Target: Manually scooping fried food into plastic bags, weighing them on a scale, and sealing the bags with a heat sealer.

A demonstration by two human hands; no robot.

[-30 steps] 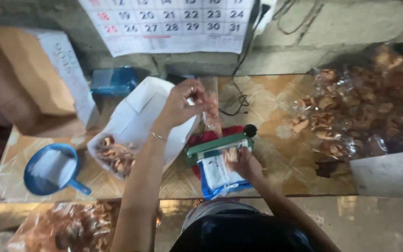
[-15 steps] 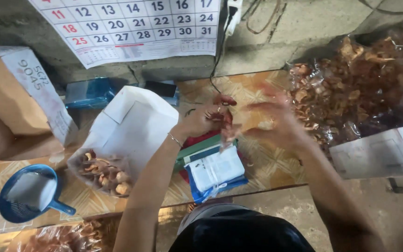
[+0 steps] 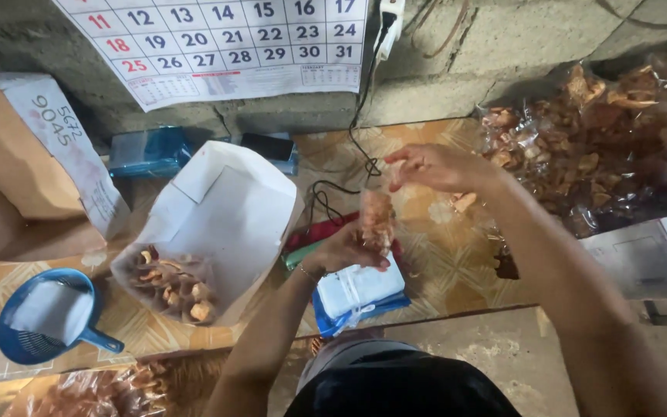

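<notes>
Hands gripping crinkly clear snack packet.

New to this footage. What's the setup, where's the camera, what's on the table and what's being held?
There is no machine here: a person works with two bare hands, and the single view comes from a camera worn on their head, looking down.

The left hand holds a small clear packet of brownish snack pieces upright from below. The right hand is raised just above the packet's top, fingers pinched; whether it touches the packet is hard to tell.

On the patterned tabletop lie a white paper sheet folded into a scoop with loose snack pieces, a blue plastic sieve scoop, a blue and white flat bundle, and at the right a big clear bag of the same snacks. A paper calendar hangs on the block wall.
</notes>
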